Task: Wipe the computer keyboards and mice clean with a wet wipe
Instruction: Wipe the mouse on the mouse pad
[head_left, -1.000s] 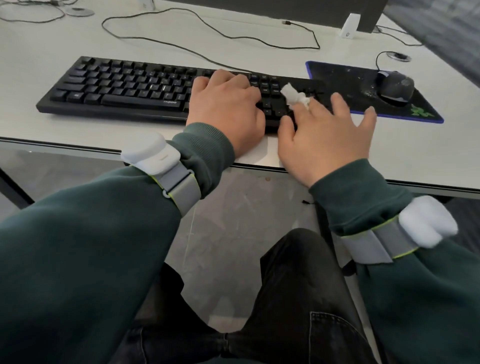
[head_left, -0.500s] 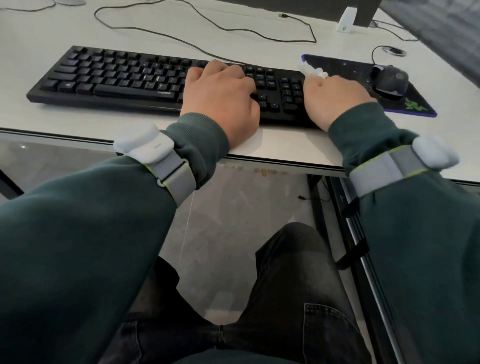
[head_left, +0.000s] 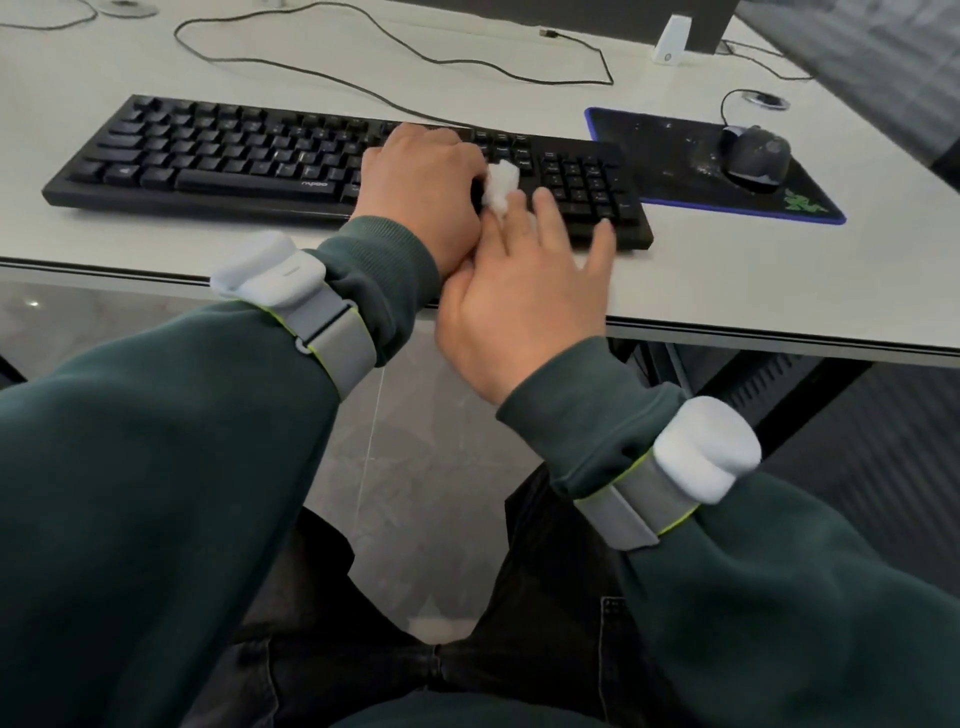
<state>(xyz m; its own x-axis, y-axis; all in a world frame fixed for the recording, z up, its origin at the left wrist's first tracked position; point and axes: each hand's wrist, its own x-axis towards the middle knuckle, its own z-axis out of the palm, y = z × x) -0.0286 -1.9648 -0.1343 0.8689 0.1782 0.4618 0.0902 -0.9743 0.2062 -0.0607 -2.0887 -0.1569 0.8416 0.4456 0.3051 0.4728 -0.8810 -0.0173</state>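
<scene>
A black full-size keyboard (head_left: 218, 161) lies on the white bench (head_left: 727, 270), with a black blue-edged mouse pad (head_left: 670, 150) just beside its right end and a black wired mouse (head_left: 756, 156) on the pad. The left hand (head_left: 421, 192) rests knuckles-up on the keys and covers part of the middle block. Its fingers bend out of sight, so I cannot tell its grip. The right hand (head_left: 524, 306) touches the left wrist, its grip narrow on a crumpled white wet wipe (head_left: 501, 187) pinched at the forefinger over the keys, the other fingers spread. A loose black cable (head_left: 363, 73) and a small white device (head_left: 670, 39) lie behind.

Counted: one keyboard, one mouse, one pad, one wipe, two grey wristbands (head_left: 332, 332).
</scene>
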